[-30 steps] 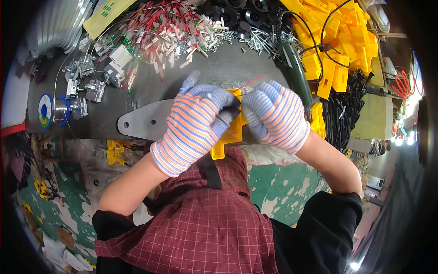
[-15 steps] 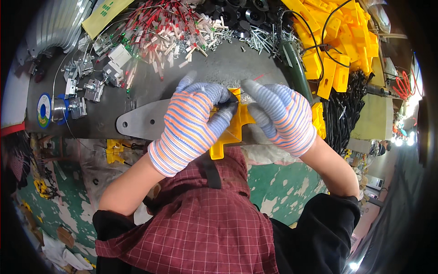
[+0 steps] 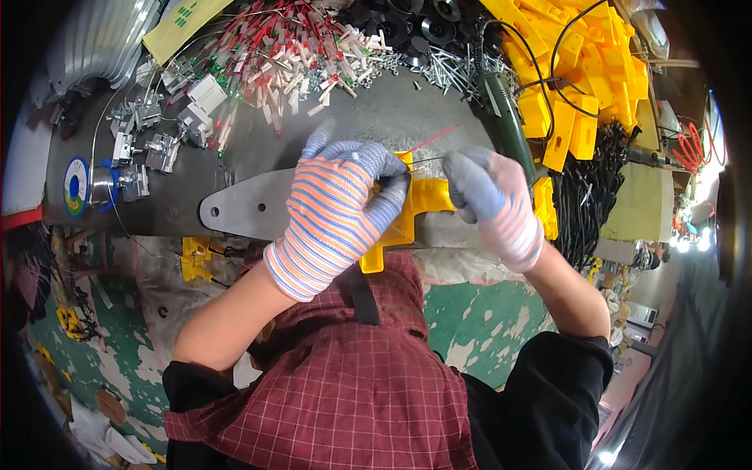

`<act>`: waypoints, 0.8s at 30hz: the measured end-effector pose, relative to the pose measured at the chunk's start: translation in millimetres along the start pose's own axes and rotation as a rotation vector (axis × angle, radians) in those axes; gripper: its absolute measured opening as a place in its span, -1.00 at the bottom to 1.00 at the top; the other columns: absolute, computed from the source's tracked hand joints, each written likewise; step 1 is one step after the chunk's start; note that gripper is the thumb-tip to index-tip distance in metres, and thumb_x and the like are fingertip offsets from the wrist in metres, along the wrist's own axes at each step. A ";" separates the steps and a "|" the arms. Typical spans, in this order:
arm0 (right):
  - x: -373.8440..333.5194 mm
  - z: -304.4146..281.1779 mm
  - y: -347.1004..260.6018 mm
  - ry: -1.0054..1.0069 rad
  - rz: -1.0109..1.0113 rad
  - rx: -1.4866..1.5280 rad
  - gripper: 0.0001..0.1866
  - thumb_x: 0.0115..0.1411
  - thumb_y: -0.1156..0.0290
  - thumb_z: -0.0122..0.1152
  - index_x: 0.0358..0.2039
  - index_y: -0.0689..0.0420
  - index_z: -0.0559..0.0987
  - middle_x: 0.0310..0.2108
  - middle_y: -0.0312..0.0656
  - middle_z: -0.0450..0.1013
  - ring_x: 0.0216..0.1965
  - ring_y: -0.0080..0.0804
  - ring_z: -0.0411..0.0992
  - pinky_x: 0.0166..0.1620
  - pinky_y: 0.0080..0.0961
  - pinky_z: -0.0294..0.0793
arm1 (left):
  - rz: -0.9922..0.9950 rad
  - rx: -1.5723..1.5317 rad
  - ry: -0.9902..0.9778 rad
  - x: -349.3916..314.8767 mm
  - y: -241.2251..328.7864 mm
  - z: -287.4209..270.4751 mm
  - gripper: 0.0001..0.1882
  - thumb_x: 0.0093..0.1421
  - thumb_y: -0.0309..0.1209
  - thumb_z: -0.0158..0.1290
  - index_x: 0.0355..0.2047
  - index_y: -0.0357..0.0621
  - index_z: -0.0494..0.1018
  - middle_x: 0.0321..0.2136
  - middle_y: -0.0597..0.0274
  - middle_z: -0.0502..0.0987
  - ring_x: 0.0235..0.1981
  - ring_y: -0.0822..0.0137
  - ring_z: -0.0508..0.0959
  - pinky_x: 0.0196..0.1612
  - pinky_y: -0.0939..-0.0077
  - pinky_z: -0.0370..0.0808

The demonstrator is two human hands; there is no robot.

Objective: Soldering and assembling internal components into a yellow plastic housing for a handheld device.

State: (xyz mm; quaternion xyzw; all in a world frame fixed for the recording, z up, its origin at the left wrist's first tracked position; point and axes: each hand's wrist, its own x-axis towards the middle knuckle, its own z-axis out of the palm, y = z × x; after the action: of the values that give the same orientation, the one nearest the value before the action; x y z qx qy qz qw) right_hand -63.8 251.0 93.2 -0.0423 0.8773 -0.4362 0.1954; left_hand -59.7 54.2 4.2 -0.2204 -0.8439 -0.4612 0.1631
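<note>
Your yellow plastic housing (image 3: 401, 227) lay across the near edge of the counter (image 3: 384, 121), between your 2 gloved hands, its lower end reaching past that edge toward your checked apron (image 3: 345, 360). Your left hand (image 3: 337, 204) curled over the left side of the housing, thumb and forefinger tips close together; you had those fingers in the way, so I cannot tell what they pinched. Your right hand (image 3: 493, 207) was just above the housing's right arm, its fingertips pinching the end of a thin dark wire (image 3: 428, 160) that ran back to the housing's top. A red wire (image 3: 432, 140) slanted up and right from that same top.

Left of the housing, a grey metal plate (image 3: 244, 205) with 2 holes showing lay partly beneath your left hand. Well left of the housing you had a spool of silvery wire (image 3: 103, 188) and a cluster of small metal parts (image 3: 162, 153). Beyond the housing, up and to its left, lay a heap of red-wired pieces (image 3: 282, 55); farther straight beyond it were black discs (image 3: 437, 30). Up and right of the housing you had loose screws (image 3: 450, 72), a green-handled tool (image 3: 507, 121), a pile of yellow parts (image 3: 583, 63) and black cables (image 3: 587, 207).
</note>
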 end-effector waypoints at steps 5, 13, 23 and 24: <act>0.6 7.8 3.9 0.212 -0.681 -0.819 -0.72 -0.01 0.33 0.31 -0.26 0.11 0.56 -0.47 -0.13 0.45 -0.45 -0.11 0.47 -0.40 -0.26 0.47 | -0.068 -0.156 -0.064 1.9 -1.5 -3.1 -0.83 0.03 -0.33 0.20 -0.33 0.00 0.55 -0.39 0.21 0.61 -0.24 0.08 0.58 0.11 -0.07 0.28; 6.3 10.9 18.9 -0.185 -0.130 -0.121 -0.96 0.07 0.52 0.11 -0.43 0.17 0.45 -0.54 -0.14 0.32 -0.53 -0.13 0.35 -0.49 -0.32 0.28 | 0.324 0.349 0.108 -1.4 7.4 -2.9 -0.87 -0.01 -0.34 0.19 -0.39 0.08 0.54 -0.42 0.34 0.56 -0.26 0.12 0.57 0.15 -0.14 0.25; 9.8 12.4 8.9 0.208 -0.794 -0.825 -0.70 0.04 0.46 0.24 -0.16 0.14 0.56 -0.49 -0.06 0.48 -0.48 -0.04 0.48 -0.42 -0.23 0.49 | -0.110 -0.138 -0.079 3.9 0.0 -4.2 -0.85 0.07 -0.31 0.19 -0.36 -0.04 0.52 -0.47 0.21 0.58 -0.31 0.08 0.58 0.19 -0.04 0.24; 13.1 13.1 15.3 0.190 -0.830 -0.831 -0.68 0.00 0.47 0.28 -0.17 0.14 0.56 -0.48 -0.07 0.49 -0.49 -0.03 0.48 -0.43 -0.23 0.49 | -0.094 -0.154 -0.058 3.4 -1.5 -4.0 -0.85 0.05 -0.33 0.19 -0.37 -0.04 0.51 -0.45 0.23 0.58 -0.30 0.08 0.58 0.19 -0.03 0.24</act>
State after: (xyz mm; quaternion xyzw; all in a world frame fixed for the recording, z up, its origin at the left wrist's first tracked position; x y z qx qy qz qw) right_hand -69.4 247.4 70.1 -0.4157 0.8982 -0.0980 -0.1037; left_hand -63.1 50.8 6.8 -0.2058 -0.8198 -0.5251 0.0992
